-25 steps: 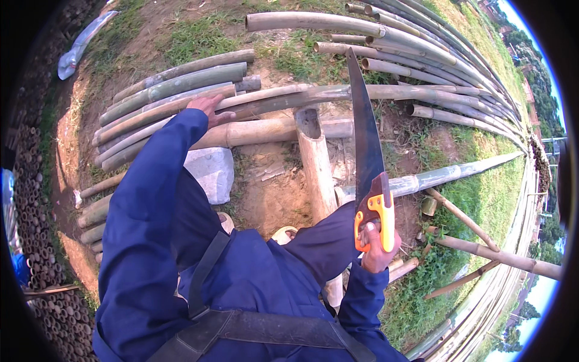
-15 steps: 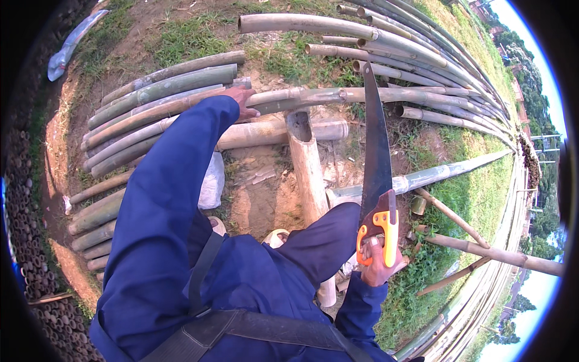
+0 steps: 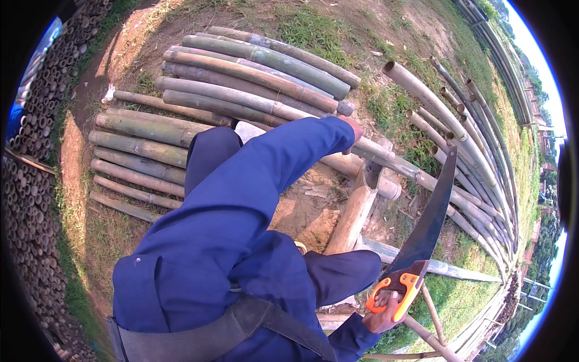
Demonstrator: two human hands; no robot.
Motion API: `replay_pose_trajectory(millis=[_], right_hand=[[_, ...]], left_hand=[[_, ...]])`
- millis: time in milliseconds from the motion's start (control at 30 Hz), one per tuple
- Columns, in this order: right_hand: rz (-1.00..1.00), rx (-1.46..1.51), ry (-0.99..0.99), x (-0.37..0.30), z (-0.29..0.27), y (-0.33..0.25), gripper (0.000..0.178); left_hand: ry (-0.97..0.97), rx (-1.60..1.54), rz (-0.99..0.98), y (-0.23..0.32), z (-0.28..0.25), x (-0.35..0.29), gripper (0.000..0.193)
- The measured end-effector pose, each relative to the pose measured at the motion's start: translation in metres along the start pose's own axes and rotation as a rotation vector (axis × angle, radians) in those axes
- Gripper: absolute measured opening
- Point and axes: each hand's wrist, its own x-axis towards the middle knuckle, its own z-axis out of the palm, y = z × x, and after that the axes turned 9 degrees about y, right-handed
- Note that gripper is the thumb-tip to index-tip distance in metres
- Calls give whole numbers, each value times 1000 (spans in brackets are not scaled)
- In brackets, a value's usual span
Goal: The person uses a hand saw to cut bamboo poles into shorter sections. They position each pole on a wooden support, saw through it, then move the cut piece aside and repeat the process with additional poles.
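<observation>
My right hand [image 3: 382,315] is closed round the orange-and-black handle of a handsaw [image 3: 425,223]. The saw's long dark blade points up and away, apart from the wood in my grip. With my arm stretched out, my left hand [image 3: 354,133] grips a long bamboo pole [image 3: 401,165]; the sleeve hides part of that hand. Under the pole stands a thick, pale bamboo post [image 3: 353,220] with a hollowed upper end. A thick bamboo piece [image 3: 386,186] lies crosswise behind the post.
Cut bamboo lengths [image 3: 265,57] lie in rows at the left. Longer bamboo poles [image 3: 416,90] fan out at the right. A big stack of bamboo ends [image 3: 30,223] borders the far left. Crossed bamboo sticks [image 3: 431,320] stand near my right hand.
My view has turned, so the bamboo rows appear tilted and shifted right. My left hand stays on the pole, and the saw now leans to the right in my right hand.
</observation>
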Motion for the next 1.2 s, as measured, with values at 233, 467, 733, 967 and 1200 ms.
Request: replay_pose_trajectory(millis=[233,467,733,967,1200], right_hand=[[-76,-60,-159,-9,8,-19,6],[42,-188,-218,-20,-24,-5,9],[225,-70,-412,33,36,49,29],[153,-78,-412,48,94,93,22],[90,-189,-506,47,90,85,20]], left_hand=[[-19,-42,-1,16,-27,-20,45],[-9,128,-91,-10,-30,-26,56],[-41,235,-246,-26,-1,-11,70],[-5,219,-231,-16,-4,-11,103],[-5,230,-284,-16,-4,-12,97]])
